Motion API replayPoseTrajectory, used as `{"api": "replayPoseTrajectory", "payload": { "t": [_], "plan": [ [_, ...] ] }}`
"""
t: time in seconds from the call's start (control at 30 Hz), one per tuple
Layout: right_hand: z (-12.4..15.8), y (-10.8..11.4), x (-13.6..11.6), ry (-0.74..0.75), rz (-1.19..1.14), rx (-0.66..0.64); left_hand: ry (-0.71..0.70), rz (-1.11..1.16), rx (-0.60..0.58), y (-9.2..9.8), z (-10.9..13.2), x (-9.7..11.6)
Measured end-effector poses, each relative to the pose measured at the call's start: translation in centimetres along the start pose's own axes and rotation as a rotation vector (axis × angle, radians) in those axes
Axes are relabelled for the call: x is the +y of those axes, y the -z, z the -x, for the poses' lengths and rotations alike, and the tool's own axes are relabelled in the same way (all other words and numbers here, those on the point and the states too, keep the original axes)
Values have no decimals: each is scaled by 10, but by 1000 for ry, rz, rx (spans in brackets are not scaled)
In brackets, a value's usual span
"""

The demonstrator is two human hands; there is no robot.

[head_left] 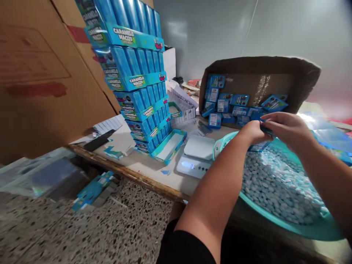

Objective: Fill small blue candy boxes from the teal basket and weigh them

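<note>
Above a turquoise tub [286, 229] heaped with pale blue and white candies [275, 183], my two hands meet. My left hand [255, 131] is closed around a small blue candy box [259, 146], most of which its fingers hide. From the other side my right hand [287, 126] reaches in, its fingers bent and closed at the box's dark upper end. Exactly where those fingertips press cannot be made out. Left of the tub sits a white kitchen scale [199, 146] with a lit display and a bare platform.
Behind the tub an open cardboard box [291, 82] holds several small blue candy boxes [239, 99]. A tall stack of blue display trays [137, 80] stands left, beside one open tray [170, 146]. Large cartons [35, 73] rise at far left. The table edge [132, 176] runs in front.
</note>
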State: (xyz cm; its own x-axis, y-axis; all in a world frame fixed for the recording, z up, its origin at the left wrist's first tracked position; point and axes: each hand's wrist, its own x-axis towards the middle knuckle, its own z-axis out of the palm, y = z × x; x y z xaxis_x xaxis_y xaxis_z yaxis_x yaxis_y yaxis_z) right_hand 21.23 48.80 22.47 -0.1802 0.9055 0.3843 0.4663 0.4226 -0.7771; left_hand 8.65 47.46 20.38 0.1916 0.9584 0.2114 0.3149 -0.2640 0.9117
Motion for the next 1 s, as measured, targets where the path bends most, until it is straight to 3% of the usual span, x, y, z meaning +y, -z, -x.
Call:
{"api": "replayPoseTrajectory", "payload": {
  "t": [0.17,0.37,0.47,0.63,0.8,1.0],
  "plan": [
    [-16,-13,9,150,-38,193,16,14,-23,0,5,7],
    [-21,-18,13,215,103,97,-47,38,-96,2,7,10],
    [-19,-12,10,287,-64,14,1,-2,-55,5,5,6],
    [-19,15,10,110,75,142,39,-54,56,9,7,7],
    [-18,29,19,23,212,-19,42,-103,117,9,9,9],
    [-12,25,10,29,268,-77,42,-126,98,10,9,9]
  ]
}}
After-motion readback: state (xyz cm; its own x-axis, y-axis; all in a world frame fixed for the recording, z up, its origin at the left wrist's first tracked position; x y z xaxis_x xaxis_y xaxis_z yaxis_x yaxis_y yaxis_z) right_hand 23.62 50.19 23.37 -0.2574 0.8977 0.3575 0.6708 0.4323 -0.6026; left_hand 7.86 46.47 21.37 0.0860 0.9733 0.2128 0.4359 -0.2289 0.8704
